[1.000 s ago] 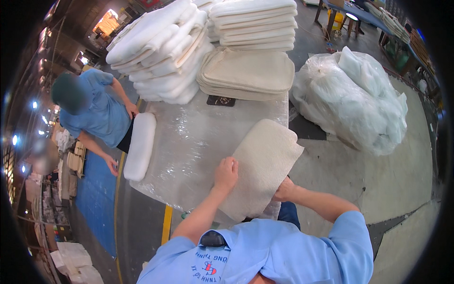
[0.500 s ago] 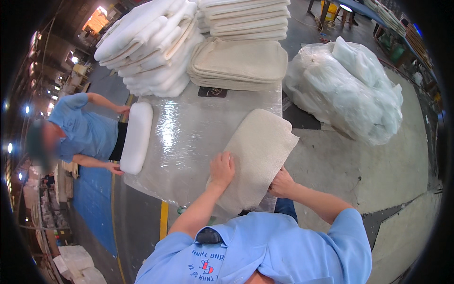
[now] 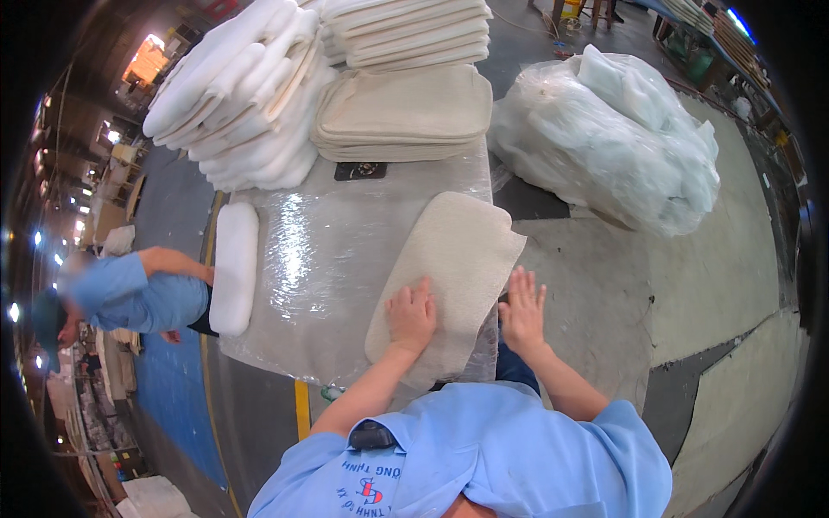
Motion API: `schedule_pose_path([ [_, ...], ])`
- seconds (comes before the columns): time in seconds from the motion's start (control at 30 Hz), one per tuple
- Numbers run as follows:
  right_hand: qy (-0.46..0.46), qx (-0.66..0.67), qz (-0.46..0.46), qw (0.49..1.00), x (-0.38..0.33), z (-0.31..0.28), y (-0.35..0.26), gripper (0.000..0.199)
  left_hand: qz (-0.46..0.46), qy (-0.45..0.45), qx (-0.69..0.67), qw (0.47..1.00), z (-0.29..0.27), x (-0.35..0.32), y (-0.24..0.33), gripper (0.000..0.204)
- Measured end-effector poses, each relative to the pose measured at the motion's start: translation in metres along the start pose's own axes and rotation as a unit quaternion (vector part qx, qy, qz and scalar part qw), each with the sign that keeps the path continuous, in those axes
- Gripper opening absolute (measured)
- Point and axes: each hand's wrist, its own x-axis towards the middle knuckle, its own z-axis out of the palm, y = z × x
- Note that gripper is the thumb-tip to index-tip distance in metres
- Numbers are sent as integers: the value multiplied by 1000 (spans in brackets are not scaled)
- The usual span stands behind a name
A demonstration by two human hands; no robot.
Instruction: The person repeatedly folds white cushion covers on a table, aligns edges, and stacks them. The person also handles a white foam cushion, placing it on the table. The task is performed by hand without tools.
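A beige woven fabric cover (image 3: 458, 246) with rounded corners lies flat at a slant on the plastic-covered table (image 3: 337, 285). Its right edge has a notch near the far corner and reaches past the table's side. My left hand (image 3: 412, 318) rests on top of it, fingers spread and pressing lightly. Just off the cover's right edge is my right hand (image 3: 523, 312), fingers stretched out and holding nothing. Whether anything lies inside the cover cannot be seen.
Beyond stand a stack of beige covers (image 3: 401, 112), a leaning pile of white pads (image 3: 237, 95) and a small dark tray (image 3: 360, 170). A big plastic-wrapped bundle (image 3: 613, 142) sits at right. At left, a co-worker (image 3: 164, 289) stands by a white pad (image 3: 234, 268).
My right hand has let go of the cover's right edge and opened beside it. My left hand stays on the cover. The co-worker has turned, one hand now away from the white pad.
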Motion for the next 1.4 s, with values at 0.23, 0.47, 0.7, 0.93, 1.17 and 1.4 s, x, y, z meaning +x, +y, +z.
schedule_pose_path([
  [0.23, 113, 78, 207, 969, -24, -30, 96, 57, 65, -2, -69, 995, 7, 16, 34, 48],
  [0.47, 276, 582, 256, 721, -6, -60, 127, 25, 168, -22, -69, 983, 14, 1, 56, 51],
  [0.7, 116, 432, -69, 892, 151, -71, -38, 15, 198, -67, -237, 949, 7, -63, 51, 35],
  [0.93, 36, 288, -98, 952, 217, 1, -92, 16, -236, 27, -98, 967, -55, -107, -18, 45],
  [1.17, -96, 238, -125, 958, 160, 31, -126, 16, -568, 161, -516, 620, -16, -143, -35, 67],
  [1.4, -256, 314, -351, 844, 37, 50, -170, 21, -546, 110, -508, 657, -26, -127, -46, 66],
])
